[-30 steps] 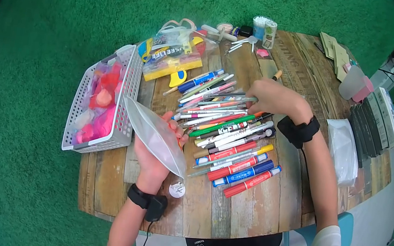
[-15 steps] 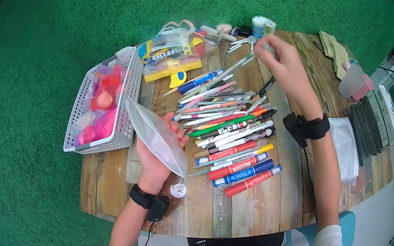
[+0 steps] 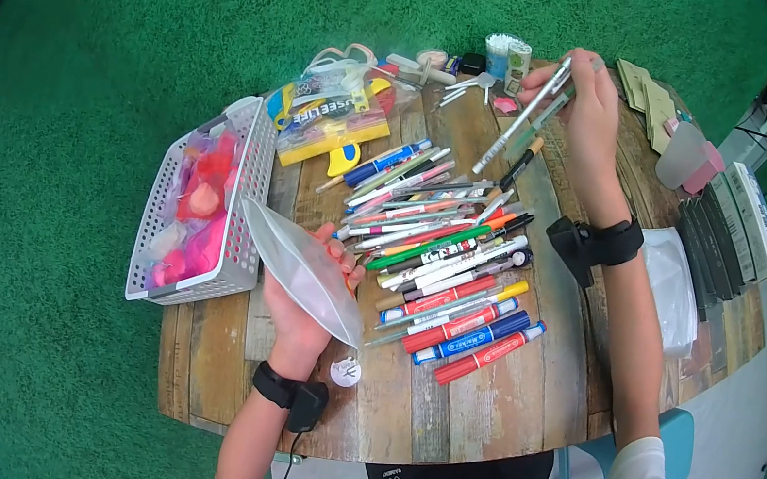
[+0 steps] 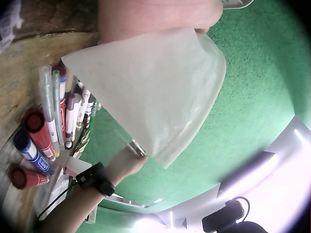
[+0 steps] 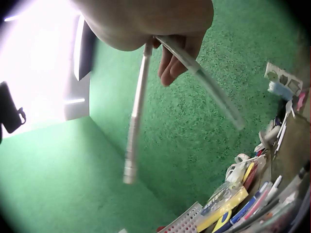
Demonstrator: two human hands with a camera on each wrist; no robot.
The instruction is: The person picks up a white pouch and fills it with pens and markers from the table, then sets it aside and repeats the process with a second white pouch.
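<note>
My left hand holds a translucent frosted pouch at the left of the pen pile, its fingertips showing beyond the far edge. In the left wrist view the pouch spreads wide below the palm. Over the far right of the table my right hand is raised and pinches two slim pens. One is a whitish-silver pen; the other is a clear, greenish-looking pen. They splay apart in the right wrist view. Pens and markers lie in a broad pile between the hands.
A white basket of pink and red items stands at the left. Behind the pile lie a clear yellow-edged bag and cotton swabs in a tub. White plastic sleeves and dark boxes are at the right; a round sticker lies in front.
My right hand has lifted away from the pile, up and to the right, bringing two pens with it, which have swung to point down toward the pile. My left hand and the pouch stay put.
</note>
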